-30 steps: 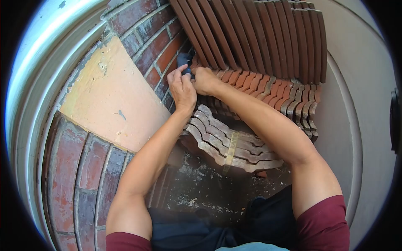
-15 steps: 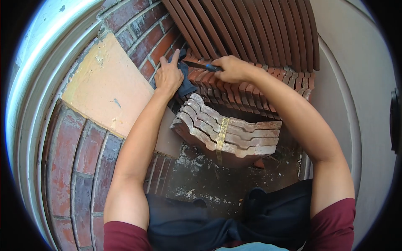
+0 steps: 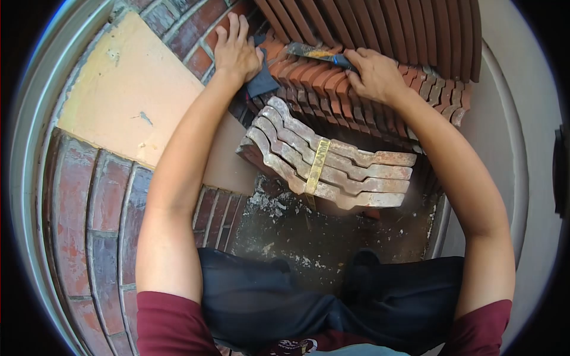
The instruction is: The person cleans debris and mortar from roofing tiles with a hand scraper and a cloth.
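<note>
My left hand (image 3: 236, 52) is laid against the brick wall (image 3: 199, 29), its fingers stretched out. Beside and partly under it hangs a dark blue-grey cloth (image 3: 261, 83); whether the palm presses on it is hidden. My right hand (image 3: 377, 74) is closed round the blue-and-black handle of a flat-bladed scraper (image 3: 312, 52). The blade points left toward the cloth, and its face is stained orange. Below it stands a row of orange-red roof tiles (image 3: 323, 80), their curved edges upward. Nearer me lies a bundle of whitish, worn tiles (image 3: 362, 173) bound with a yellow printed strap (image 3: 317, 166).
Tall brown tiles (image 3: 380, 29) stand packed behind the row. A pale yellowish panel (image 3: 130, 95) is set in the brick wall on the left. A smooth grey wall (image 3: 504, 118) curves along the right. White crumbs litter the dark floor (image 3: 297, 237).
My right hand has moved right with the scraper, away from the cloth, and the blade now shows its flat face. My left hand has shifted up the wall slightly. The view has shifted too.
</note>
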`<move>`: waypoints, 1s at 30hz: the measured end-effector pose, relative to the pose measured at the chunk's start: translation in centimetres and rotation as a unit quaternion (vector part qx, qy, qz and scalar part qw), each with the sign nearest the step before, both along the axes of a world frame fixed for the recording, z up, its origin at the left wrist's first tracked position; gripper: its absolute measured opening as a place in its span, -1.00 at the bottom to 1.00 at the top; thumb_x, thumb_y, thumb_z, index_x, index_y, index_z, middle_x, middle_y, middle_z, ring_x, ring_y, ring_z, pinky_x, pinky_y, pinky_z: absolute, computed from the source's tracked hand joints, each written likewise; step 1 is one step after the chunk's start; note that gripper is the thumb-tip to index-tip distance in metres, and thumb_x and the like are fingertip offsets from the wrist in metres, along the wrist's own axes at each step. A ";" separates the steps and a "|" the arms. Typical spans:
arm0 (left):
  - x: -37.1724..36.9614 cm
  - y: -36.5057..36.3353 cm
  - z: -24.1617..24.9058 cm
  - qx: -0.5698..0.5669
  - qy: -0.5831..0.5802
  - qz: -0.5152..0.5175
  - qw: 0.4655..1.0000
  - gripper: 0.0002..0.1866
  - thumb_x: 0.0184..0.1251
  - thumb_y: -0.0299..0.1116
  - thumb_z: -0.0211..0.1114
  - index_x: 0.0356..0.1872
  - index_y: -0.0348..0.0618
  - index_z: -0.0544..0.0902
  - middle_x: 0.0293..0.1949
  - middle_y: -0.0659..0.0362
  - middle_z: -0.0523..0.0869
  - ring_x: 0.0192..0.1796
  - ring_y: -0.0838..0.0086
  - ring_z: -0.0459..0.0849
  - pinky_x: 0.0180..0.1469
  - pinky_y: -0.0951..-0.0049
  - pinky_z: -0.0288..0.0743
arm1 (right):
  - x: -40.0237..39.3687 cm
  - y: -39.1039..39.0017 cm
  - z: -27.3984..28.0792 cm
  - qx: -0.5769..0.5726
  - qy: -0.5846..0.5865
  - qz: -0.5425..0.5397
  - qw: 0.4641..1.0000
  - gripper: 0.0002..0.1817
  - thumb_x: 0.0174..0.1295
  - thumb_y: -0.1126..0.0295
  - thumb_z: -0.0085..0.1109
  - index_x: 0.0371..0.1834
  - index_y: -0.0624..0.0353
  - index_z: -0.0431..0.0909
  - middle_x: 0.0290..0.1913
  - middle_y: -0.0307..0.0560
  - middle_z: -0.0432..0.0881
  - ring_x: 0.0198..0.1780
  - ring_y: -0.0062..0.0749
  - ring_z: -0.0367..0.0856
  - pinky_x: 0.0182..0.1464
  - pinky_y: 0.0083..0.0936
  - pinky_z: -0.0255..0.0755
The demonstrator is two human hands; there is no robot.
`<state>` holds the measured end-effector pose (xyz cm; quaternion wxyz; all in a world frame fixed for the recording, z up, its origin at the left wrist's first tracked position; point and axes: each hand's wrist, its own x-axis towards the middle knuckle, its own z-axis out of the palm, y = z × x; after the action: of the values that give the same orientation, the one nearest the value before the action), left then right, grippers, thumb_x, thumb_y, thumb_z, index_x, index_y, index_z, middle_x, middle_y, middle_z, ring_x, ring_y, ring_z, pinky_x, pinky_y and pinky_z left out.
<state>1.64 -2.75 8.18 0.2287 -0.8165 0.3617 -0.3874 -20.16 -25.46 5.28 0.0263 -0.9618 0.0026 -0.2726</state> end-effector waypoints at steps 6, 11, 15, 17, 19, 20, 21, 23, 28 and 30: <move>1.9 -2.3 2.9 0.085 -0.031 0.061 0.994 -0.57 0.47 -0.12 0.00 0.09 -0.01 0.77 0.52 0.02 0.30 0.61 0.01 0.00 0.47 -0.22 -0.04 | 0.6 -0.7 -0.6 -0.001 0.004 0.012 1.000 -0.63 0.23 0.23 0.12 0.07 0.12 0.53 -0.15 0.08 0.65 -0.04 0.07 0.66 0.00 -0.06 0.55; 4.4 -3.7 2.3 0.042 -0.070 -0.055 0.995 -0.68 0.33 -0.22 0.12 -0.19 -0.07 0.82 0.20 -0.10 0.59 0.45 -0.02 0.28 0.35 -0.07 0.17 | 0.6 -0.7 -0.5 -0.006 0.013 -0.005 1.000 -0.58 0.22 0.20 0.08 0.13 0.10 0.54 -0.11 0.07 0.67 0.00 0.04 0.67 0.05 -0.07 0.56; 6.0 -3.0 0.8 0.054 0.024 -0.122 0.991 -0.70 0.30 -0.26 0.11 -0.32 -0.12 0.82 0.16 -0.09 0.60 0.35 0.00 0.37 0.31 0.00 0.21 | 0.6 -0.5 -0.5 -0.008 0.008 -0.010 1.000 -0.57 0.22 0.20 0.06 0.15 0.06 0.52 -0.09 0.06 0.67 0.01 0.03 0.67 0.06 -0.07 0.56; 6.1 -2.8 0.6 0.081 0.038 -0.092 0.992 -0.66 0.32 -0.24 0.09 -0.25 -0.11 0.83 0.27 -0.08 0.56 0.41 0.00 0.32 0.36 0.00 0.15 | 0.6 -0.6 -0.7 -0.013 0.010 -0.020 1.000 -0.57 0.22 0.20 0.05 0.15 0.06 0.52 -0.09 0.06 0.67 0.01 0.02 0.67 0.06 -0.07 0.55; 6.1 -2.8 0.7 0.087 0.023 -0.068 0.994 -0.64 0.34 -0.23 0.06 -0.21 -0.10 0.84 0.34 -0.07 0.53 0.44 0.00 0.29 0.38 -0.02 0.13 | 0.7 -0.5 -0.7 -0.014 0.011 -0.021 1.000 -0.57 0.22 0.20 0.05 0.15 0.06 0.52 -0.09 0.06 0.67 0.01 0.02 0.67 0.06 -0.07 0.55; 6.1 -3.0 0.8 0.126 0.027 -0.004 0.992 -0.56 0.36 -0.12 0.03 -0.09 -0.05 0.84 0.45 -0.04 0.42 0.54 -0.04 0.16 0.45 -0.08 0.02 | 0.5 -0.5 -0.6 -0.012 0.011 -0.016 1.000 -0.58 0.22 0.20 0.05 0.14 0.06 0.52 -0.09 0.06 0.67 0.01 0.01 0.67 0.06 -0.07 0.55; 5.3 -3.0 1.3 0.129 0.024 0.003 0.991 -0.54 0.36 -0.07 0.02 -0.07 -0.03 0.84 0.48 -0.04 0.38 0.56 -0.05 0.11 0.47 -0.10 -0.02 | 0.6 -0.5 -0.5 -0.010 0.010 -0.012 1.000 -0.58 0.22 0.20 0.05 0.14 0.06 0.52 -0.09 0.06 0.67 0.01 0.01 0.67 0.05 -0.07 0.55; 3.6 -2.7 2.1 0.136 0.019 0.017 0.990 -0.50 0.35 0.01 0.01 -0.02 0.01 0.83 0.53 -0.03 0.31 0.60 -0.07 0.02 0.51 -0.14 -0.11 | 0.7 -0.8 -0.9 -0.005 -0.010 0.006 1.000 -0.64 0.24 0.24 0.06 0.08 0.09 0.49 -0.15 0.05 0.62 -0.02 0.05 0.64 0.01 -0.04 0.51; 3.3 -3.8 2.2 0.170 -0.017 0.113 0.979 -0.37 0.44 0.12 -0.10 0.38 0.10 0.58 0.62 -0.01 0.13 0.66 -0.08 -0.16 0.55 -0.21 -0.27 | 0.0 0.4 1.0 0.028 0.038 -0.018 0.999 -0.61 0.12 0.23 0.09 -0.03 0.21 0.52 -0.12 0.30 0.64 -0.02 0.22 0.63 0.08 0.02 0.52; 2.9 -4.7 2.8 0.194 -0.012 0.147 0.970 -0.36 0.47 0.12 -0.14 0.44 0.11 0.51 0.62 0.00 0.11 0.67 -0.06 -0.17 0.55 -0.25 -0.30 | 0.0 0.4 0.9 0.022 0.034 -0.016 0.999 -0.62 0.11 0.23 0.08 -0.05 0.22 0.52 -0.11 0.29 0.64 -0.02 0.23 0.63 0.09 0.03 0.53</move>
<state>4.55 -7.43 11.02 0.4415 -0.7960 0.3034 -0.2816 -20.14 -25.04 6.21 0.0432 -0.9694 0.0253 -0.2403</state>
